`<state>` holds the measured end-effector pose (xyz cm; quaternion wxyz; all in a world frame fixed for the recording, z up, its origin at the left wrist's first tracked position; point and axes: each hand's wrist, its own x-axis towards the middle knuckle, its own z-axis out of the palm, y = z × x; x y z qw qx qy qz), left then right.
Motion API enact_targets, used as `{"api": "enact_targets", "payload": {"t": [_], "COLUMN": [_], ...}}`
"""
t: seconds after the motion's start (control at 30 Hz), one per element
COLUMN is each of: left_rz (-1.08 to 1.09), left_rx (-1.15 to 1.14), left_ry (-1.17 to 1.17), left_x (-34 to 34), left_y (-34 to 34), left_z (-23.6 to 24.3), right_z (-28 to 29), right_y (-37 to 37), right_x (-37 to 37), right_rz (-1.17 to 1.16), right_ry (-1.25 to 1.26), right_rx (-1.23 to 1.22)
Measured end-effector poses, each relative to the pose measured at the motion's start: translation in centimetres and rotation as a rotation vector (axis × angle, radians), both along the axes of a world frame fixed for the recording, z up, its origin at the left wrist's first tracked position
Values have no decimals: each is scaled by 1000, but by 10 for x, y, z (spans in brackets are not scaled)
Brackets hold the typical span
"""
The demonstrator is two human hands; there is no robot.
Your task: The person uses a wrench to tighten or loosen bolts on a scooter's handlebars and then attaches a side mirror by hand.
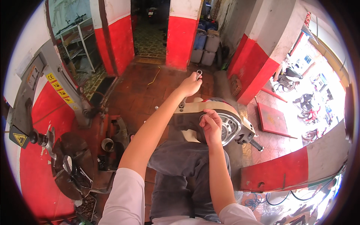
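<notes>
My left hand (190,87), stretched forward, is closed around a metal wrench; the wrench's ring end (199,72) sticks out beyond the fingers. Below that hand a metal piece (182,102) meets the edge of a cream and black scooter (225,105). Over the scooter's dark inner panel is my right hand (211,125), with its fingers curled and pinched together. Something thin may be between those fingertips, too small to name. Right beside this hand lies a round silver-rimmed part (229,129). A black handlebar grip (257,145) points out to the right.
A tyre-changing machine with a round dark turntable (71,165) stands at the left. Grey and blue jerrycans (208,45) are stacked by the far wall. A red panel (273,120) lies at the right, near parked motorbikes (307,101). Red and white pillars (183,41) stand ahead.
</notes>
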<state>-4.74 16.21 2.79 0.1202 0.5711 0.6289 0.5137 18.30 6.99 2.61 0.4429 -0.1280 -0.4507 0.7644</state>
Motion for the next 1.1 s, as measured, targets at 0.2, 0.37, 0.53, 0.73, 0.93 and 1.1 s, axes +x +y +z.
{"api": "enact_targets", "payload": {"t": [0.2,0.37,0.53,0.73,0.93,1.1], "left_rz": [-185,-88,-290,-323,-246,-86], "left_rx": [-75,88,282,337,433,316], "left_ry": [24,-88,-920,-1015,-1367,-1620], "left_x": [56,71,15,-11,-26,-43], "left_y": [-46,-79,-108,-136,-132,-90], "left_z": [53,54,34,6,-24,-37], "right_z": [-6,-8,-5,-10,-9,-8], "right_y": [1,5,0,-1,-4,-4], "right_x": [8,13,9,7,4,5], "right_rz": [-40,-55,-35,-28,-34,-31], "right_ry": [-28,31,48,75,38,19], "right_rx": [42,27,6,29,10,37]}}
